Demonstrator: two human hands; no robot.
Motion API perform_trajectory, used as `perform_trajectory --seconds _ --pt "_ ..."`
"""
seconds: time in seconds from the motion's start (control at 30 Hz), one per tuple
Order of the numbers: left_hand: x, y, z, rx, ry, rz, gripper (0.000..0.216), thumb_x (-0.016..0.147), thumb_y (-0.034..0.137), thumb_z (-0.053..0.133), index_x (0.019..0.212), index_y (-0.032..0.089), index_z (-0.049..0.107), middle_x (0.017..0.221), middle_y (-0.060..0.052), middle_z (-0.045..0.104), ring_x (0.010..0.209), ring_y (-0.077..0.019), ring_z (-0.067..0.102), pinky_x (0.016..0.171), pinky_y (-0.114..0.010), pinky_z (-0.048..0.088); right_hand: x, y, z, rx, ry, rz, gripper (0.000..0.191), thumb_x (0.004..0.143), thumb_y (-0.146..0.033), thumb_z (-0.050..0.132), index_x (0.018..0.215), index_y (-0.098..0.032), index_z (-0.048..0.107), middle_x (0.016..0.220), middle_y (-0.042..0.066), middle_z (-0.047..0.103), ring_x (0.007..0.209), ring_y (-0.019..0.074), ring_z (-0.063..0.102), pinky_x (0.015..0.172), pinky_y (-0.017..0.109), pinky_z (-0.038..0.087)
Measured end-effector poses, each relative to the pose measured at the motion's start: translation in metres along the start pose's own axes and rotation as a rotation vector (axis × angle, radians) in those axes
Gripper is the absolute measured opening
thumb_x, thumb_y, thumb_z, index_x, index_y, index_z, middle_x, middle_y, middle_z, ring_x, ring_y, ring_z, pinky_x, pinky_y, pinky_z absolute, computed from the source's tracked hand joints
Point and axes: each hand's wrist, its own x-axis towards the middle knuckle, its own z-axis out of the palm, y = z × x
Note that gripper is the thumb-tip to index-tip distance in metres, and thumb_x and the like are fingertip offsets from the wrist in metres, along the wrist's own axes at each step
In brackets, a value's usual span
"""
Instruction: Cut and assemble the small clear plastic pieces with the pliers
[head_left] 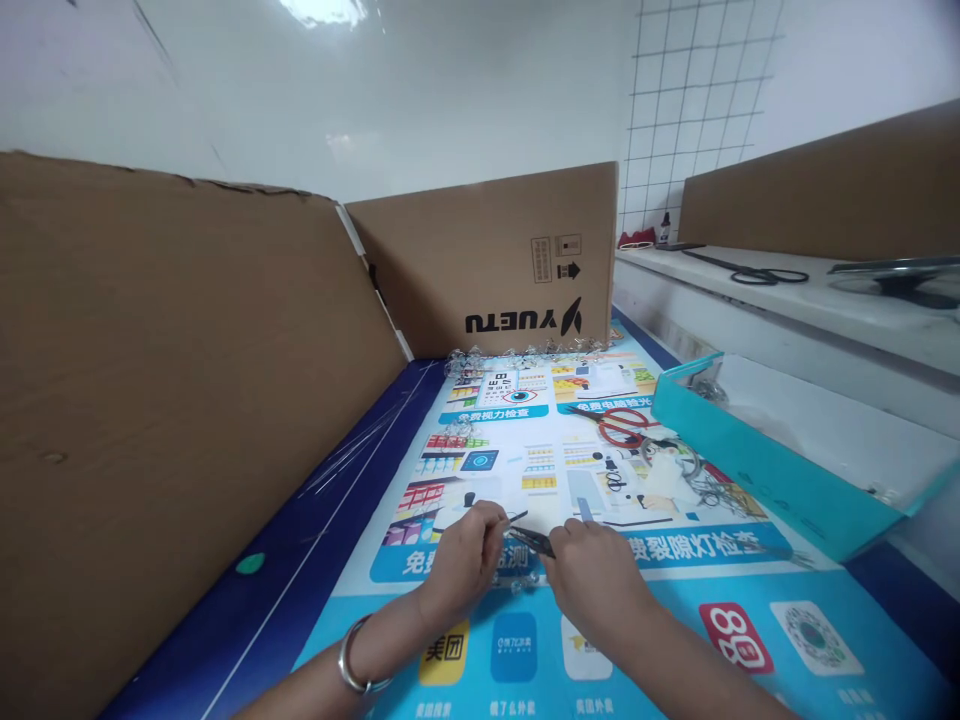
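Observation:
My right hand (600, 575) is closed around a pair of pliers (534, 542), whose dark, narrow jaws point left toward my other hand. My left hand (474, 548) is in a pinch right by the jaw tips; what lies between its fingers is too small to make out. A short dark line (517, 517) shows just beyond those fingertips, and I cannot tell whether it is held or printed. Small clear beads (519, 583) lie on the printed mat (450, 620) below the two hands.
More clear glassy pieces (525, 357) line the back cardboard panel (480, 260). Red-handled scissors (624, 427) and a tangle of thin wire (716, 490) lie right of centre, beside a turquoise box (780, 480). Black scissors (765, 275) rest on the ledge. Cardboard (165, 400) stands left.

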Motion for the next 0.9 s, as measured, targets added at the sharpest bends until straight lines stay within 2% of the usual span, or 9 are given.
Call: perform_trajectory --seconds 0.5,0.7,0.9 --pt "0.0010 0.0031 0.0003 0.044 0.007 -0.020 0.008 0.083 0.013 0.036 0.081 0.018 0.041 0.078 -0.003 0.050 0.067 -0.0156 0.051 0.063 -0.030 0.042 0.0044 -0.0019 0.0074 -0.033 0.014 -0.007 0.016 0.083 -0.026 0.047 0.083 -0.015 0.060 0.077 0.009 0.061 0.073 0.0212 0.058 0.058 0.029 0.038" --pt "0.0026 0.0059 -0.0007 0.067 -0.026 -0.041 0.009 0.083 0.012 0.036 0.080 0.018 0.042 0.075 -0.003 0.049 0.067 -0.0159 0.051 0.063 -0.030 0.042 0.0054 -0.0049 0.0073 -0.044 0.026 -0.005 0.014 0.082 -0.018 0.046 0.083 -0.014 0.059 0.078 0.010 0.060 0.075 0.0224 0.057 0.062 0.032 0.038" --pt "0.0035 0.0080 -0.0009 0.111 -0.037 -0.052 0.010 0.083 0.013 0.036 0.076 0.018 0.042 0.072 -0.002 0.048 0.064 -0.0154 0.050 0.061 -0.028 0.041 0.0054 -0.0068 0.0054 -0.031 -0.003 -0.005 0.016 0.075 -0.007 0.046 0.079 -0.014 0.060 0.075 0.009 0.061 0.069 0.0213 0.058 0.057 0.030 0.037"
